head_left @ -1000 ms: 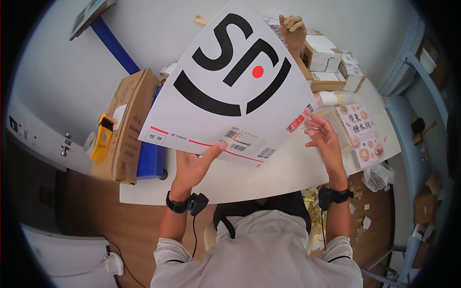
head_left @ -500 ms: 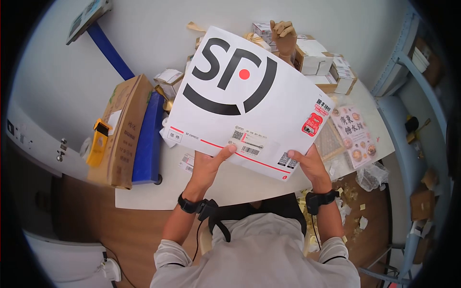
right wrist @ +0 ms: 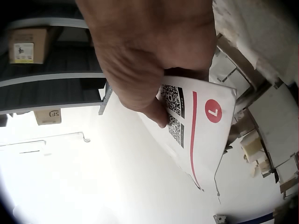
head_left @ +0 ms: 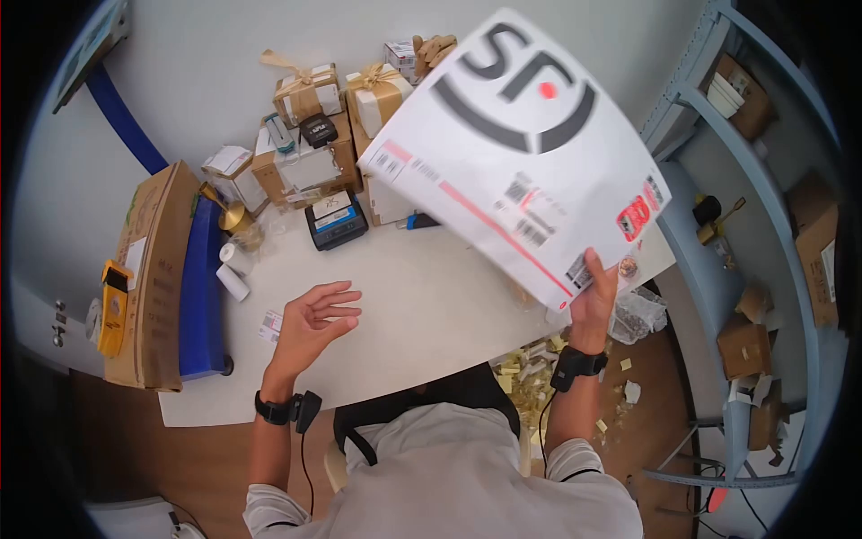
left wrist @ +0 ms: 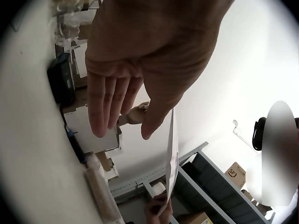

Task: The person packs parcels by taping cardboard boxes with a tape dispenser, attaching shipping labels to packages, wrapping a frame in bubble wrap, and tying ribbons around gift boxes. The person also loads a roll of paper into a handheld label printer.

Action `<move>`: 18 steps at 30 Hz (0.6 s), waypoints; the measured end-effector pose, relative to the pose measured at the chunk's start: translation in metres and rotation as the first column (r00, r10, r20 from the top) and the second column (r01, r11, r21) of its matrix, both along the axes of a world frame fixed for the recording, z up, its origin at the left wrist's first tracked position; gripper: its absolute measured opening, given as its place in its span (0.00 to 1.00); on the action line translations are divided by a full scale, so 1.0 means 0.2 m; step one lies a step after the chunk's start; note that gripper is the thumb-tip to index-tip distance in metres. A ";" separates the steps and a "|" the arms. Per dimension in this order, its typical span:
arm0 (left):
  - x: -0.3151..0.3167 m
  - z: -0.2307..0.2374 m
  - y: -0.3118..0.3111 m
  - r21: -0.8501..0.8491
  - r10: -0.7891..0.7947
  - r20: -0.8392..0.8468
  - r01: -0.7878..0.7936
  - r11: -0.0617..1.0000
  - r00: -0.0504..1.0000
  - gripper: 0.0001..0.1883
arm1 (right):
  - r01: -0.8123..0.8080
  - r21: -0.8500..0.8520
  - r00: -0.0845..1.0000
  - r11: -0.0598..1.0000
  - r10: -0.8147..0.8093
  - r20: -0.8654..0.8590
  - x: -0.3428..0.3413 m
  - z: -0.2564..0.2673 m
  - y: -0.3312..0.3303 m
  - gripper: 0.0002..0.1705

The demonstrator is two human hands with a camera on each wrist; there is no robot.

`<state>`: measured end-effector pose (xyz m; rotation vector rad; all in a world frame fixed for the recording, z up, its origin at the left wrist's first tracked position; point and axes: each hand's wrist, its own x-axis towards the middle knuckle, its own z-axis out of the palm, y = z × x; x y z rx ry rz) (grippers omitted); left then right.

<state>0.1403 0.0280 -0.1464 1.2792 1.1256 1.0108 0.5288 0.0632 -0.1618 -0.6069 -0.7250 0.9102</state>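
Note:
A large white SF Express cardboard envelope is held up over the right part of the table, tilted and slightly blurred. My right hand pinches its lower right corner, thumb on the printed face beside the QR codes and fingers hidden behind. The right wrist view shows that thumb near the red stripe of the envelope. My left hand hovers above the table at left, palm turned inward and fingers loosely extended, holding nothing. Below it lies a small printed label.
A black label printer stands at the table's back, before ribbon-tied boxes. Paper rolls lie near the blue stand and a tall carton at left. Metal shelving rises at right; yellow scraps litter the floor.
My left hand has let go of the envelope and moved left. My right hand, first beside the envelope, took its corner and has carried it right. The head view has turned right.

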 end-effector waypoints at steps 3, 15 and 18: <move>-0.11 -0.10 0.01 -0.031 0.006 -0.099 -0.009 0.999 0.995 0.25 | 0.261 0.078 0.964 0.962 -0.255 -0.081 0.33 0.07 0.08 0.25; -0.12 -0.22 0.03 -0.138 -0.126 -0.276 0.090 0.986 0.953 0.20 | 0.588 0.109 0.729 0.801 -0.584 0.358 0.71 0.09 0.57 0.17; -0.12 -0.22 0.03 -0.156 -0.137 -0.282 0.095 0.983 0.950 0.20 | 0.591 0.152 0.663 0.793 -0.584 0.468 0.74 0.11 0.81 0.16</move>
